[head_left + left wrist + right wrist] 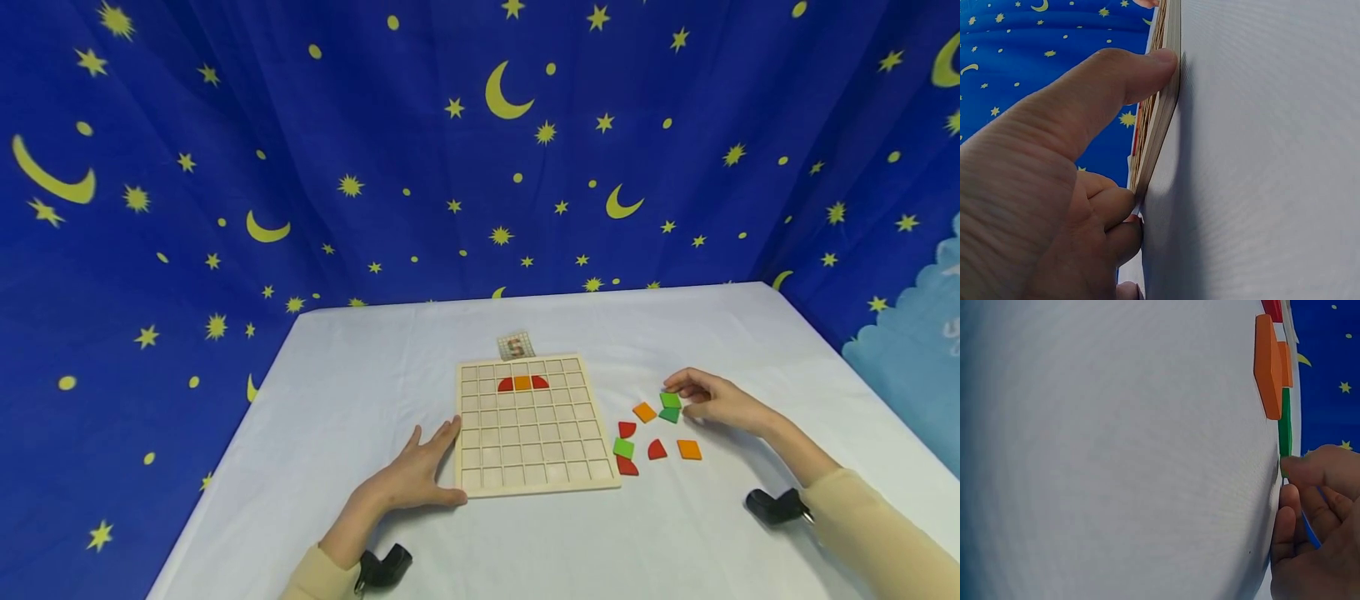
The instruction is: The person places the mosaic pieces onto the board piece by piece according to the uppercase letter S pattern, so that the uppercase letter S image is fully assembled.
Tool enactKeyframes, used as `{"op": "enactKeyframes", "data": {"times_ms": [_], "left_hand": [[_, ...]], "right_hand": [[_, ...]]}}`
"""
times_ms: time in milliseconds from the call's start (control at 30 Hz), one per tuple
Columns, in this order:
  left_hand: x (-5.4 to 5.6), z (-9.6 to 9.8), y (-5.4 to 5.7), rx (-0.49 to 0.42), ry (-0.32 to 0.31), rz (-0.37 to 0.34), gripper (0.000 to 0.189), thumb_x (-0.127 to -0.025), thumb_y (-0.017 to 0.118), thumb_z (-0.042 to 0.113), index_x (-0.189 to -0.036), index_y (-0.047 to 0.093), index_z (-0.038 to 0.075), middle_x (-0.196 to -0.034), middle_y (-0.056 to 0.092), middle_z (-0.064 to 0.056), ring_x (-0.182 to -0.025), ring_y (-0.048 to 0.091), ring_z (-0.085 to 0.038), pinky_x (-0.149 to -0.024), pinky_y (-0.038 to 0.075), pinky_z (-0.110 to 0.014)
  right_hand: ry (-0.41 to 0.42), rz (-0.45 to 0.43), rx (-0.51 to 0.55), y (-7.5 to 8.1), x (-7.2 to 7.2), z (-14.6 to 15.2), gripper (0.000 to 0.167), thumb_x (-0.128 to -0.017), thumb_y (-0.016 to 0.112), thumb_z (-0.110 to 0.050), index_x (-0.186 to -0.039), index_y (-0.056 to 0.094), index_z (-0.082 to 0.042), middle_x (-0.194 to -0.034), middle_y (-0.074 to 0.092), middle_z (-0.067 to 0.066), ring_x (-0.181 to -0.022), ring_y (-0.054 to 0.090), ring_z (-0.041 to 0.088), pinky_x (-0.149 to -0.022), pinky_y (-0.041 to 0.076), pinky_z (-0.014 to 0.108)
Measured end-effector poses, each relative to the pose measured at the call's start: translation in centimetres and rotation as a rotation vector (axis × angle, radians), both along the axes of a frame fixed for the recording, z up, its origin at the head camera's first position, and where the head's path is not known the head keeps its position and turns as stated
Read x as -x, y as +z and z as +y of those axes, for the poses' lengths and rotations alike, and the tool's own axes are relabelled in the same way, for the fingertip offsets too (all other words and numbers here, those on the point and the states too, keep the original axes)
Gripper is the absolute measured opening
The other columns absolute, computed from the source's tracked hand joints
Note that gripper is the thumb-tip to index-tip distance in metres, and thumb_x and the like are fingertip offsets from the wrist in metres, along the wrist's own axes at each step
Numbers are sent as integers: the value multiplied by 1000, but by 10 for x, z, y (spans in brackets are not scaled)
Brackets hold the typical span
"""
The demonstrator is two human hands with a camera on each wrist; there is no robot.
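Observation:
A wooden grid board lies on the table, with a red quarter-circle tile, an orange square tile and another red quarter-circle tile in its second row from the far side. My left hand rests at the board's left side, fingers spread, its thumb touching the board's edge. Over at the loose tiles, my right hand has its fingertips around a light green square tile, which adjoins a dark green quarter-circle tile. In the right wrist view the thumb touches a green tile.
A small pattern card lies behind the board. Between board and right hand are orange squares, red quarter circles and a green square. White cloth covers the table; a starry blue curtain hangs behind.

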State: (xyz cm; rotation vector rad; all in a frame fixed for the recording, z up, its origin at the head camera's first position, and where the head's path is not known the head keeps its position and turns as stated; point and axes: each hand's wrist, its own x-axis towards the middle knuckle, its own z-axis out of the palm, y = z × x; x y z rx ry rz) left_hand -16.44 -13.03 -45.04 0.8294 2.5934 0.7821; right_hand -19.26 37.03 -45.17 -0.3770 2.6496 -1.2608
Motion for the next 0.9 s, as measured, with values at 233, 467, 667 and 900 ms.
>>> {"op": "enactKeyframes", "data": {"times_ms": [233,467,667,900], "left_hand": [[-1,-1,-1,4,-9,-4,112,-70,79,48,-149,16,-1,-151,21,-21,-139,21,-31,-110,-3,-55],[-3,0,-1,11,-11,13,112,-70,78,49,-149,17,-2,-151,22,-21,-139,22,-32,-110,-1,-55],[-2,0,-1,13,-6,16,111,-70,78,47,-149,17,-2,-151,23,-20,-139,23,-30,-111,-1,-55],[0,0,0,22,-17,31,112,-71,77,49,-149,17,-2,-151,23,-21,-139,23,-29,-110,-2,-55]], "right_hand": [[-1,56,-39,-3,0,-3,36,-82,69,-3,-115,58,0,-113,60,14,-97,53,22,-80,46,20],[-18,111,-76,-5,2,-3,33,-81,70,-2,-113,59,-2,-108,62,10,-91,54,18,-76,47,21],[-50,86,-41,4,4,-4,35,-84,66,-2,-117,55,4,-109,61,17,-85,55,20,-70,49,23],[-84,85,74,25,8,-8,39,-91,60,-8,-125,48,7,-118,55,24,-90,57,12,-73,51,23]]}}
